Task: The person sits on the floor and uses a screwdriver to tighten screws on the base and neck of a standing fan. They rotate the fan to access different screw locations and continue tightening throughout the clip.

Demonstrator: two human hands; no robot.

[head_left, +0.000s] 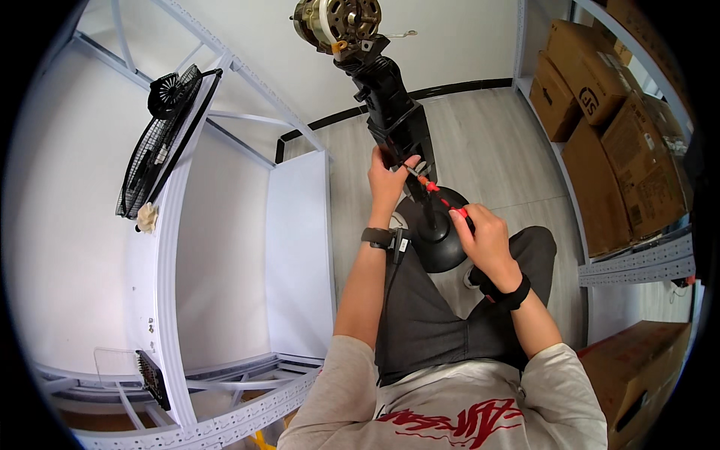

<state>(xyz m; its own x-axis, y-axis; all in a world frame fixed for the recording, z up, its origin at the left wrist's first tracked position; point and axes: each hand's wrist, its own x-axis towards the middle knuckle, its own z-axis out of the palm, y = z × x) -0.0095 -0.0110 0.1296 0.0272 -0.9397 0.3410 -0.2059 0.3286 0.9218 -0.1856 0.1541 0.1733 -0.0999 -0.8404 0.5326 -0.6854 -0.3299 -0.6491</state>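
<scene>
A black fan stand (386, 90) rises from a round base (436, 253) in front of me, with an exposed metal motor (349, 22) on top. My left hand (388, 185) grips the lower housing of the stand, its thumb beside small metal parts. My right hand (486, 241) is closed on the handle of a red screwdriver (448, 204), angled up toward that housing beside my left thumb. The tool's exact contact point is too small to make out.
A white shelf frame (180, 300) on the left holds a black fan grille (150, 165), a cream knob-like part (146, 217) and a small black part (152, 379). Cardboard boxes (637, 169) fill the right rack, with another box (630, 375) low at right. My legs flank the base.
</scene>
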